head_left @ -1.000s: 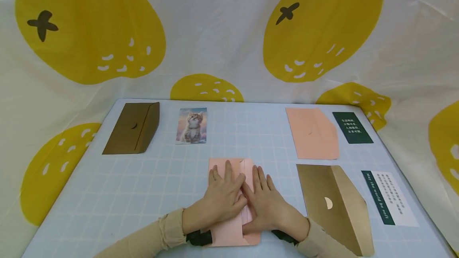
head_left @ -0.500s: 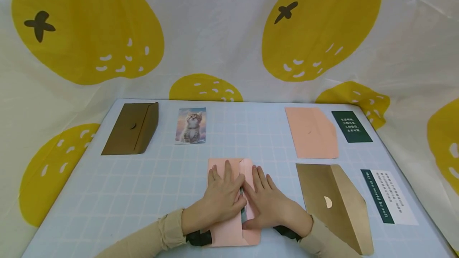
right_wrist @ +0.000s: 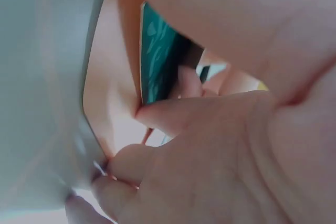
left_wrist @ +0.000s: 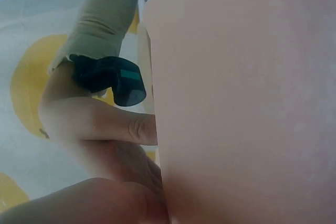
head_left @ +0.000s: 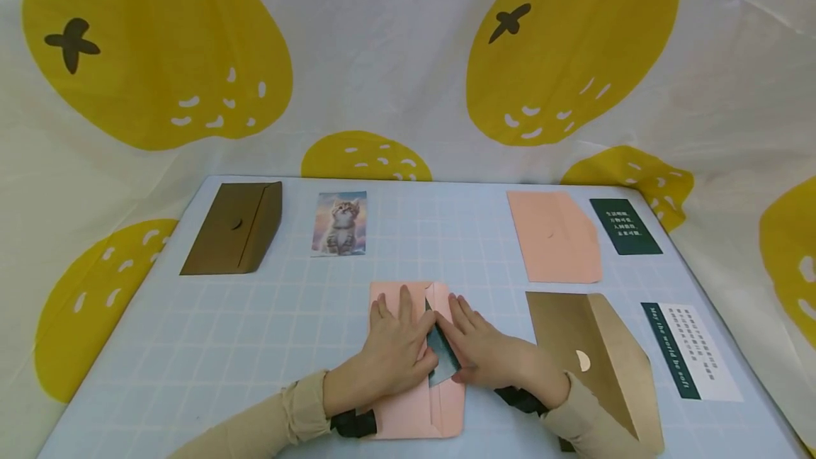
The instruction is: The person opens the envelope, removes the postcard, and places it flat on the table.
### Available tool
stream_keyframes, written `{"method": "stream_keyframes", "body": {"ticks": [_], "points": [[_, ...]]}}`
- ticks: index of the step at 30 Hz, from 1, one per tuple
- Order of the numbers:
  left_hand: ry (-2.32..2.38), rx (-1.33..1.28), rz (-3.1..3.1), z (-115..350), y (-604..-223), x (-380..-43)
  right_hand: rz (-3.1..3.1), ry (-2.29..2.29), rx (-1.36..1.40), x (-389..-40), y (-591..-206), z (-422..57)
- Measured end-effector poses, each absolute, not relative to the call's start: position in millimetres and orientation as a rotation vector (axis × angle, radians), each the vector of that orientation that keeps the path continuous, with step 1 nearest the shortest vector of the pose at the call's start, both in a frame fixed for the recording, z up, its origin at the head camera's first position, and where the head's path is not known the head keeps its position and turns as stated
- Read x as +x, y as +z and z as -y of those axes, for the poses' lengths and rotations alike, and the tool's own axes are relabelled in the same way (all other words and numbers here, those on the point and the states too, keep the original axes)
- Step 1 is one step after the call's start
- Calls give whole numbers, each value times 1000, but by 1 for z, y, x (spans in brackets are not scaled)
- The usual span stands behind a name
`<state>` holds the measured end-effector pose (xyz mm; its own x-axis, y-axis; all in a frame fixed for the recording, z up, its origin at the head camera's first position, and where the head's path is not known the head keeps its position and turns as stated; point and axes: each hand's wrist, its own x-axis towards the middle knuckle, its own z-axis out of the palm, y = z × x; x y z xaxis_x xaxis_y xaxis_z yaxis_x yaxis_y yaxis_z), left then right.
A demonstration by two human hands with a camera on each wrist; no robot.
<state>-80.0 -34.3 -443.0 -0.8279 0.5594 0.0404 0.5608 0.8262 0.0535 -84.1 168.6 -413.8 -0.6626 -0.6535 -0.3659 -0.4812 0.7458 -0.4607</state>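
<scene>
A pink envelope [head_left: 408, 416] lies at the front middle of the table, its flap side to the right. My left hand [head_left: 395, 356] rests on it with fingers spread. A dark green card [head_left: 443, 363] sticks out of the envelope's opening. At its right edge, my right hand [head_left: 487, 358] holds it between thumb and forefinger. From the right wrist, the card [right_wrist: 156, 51] looks glossy green beside the pink paper. In the left wrist view, the envelope [left_wrist: 236, 87] fills the right side, hiding the fingertips.
A brown envelope [head_left: 232, 229] and a kitten card [head_left: 340, 224] lie at the back left. Toward the right are another pink envelope [head_left: 557, 243], a green text card [head_left: 626, 227], a gold envelope [head_left: 574, 331] with raised flap, and a white-and-green card [head_left: 695, 353].
The green card, first hidden and then a thin strip, now shows more widely from the envelope's opening. My right hand has moved slightly right; the left hand stays put.
</scene>
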Motion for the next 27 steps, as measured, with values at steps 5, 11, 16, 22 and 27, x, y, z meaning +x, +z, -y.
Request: {"method": "stream_keyframes", "body": {"ticks": [5, 11, 16, 22, 27], "points": [[-62, -915, 2961, 34, -442, -79, -2423, -465, -876, -86, -411, -170], [17, -906, 2979, 34, -443, -79, -2491, -465, -915, -86, -410, -168], [114, -903, 2974, 33, -444, -77, -2594, -488, -971, -86, -409, -165], [173, -903, 2954, 33, -443, -76, -2663, -777, -812, -94, -414, -161], [160, -897, 2941, 33, -443, -76, -2538, -1062, -541, -104, -419, -164]]}}
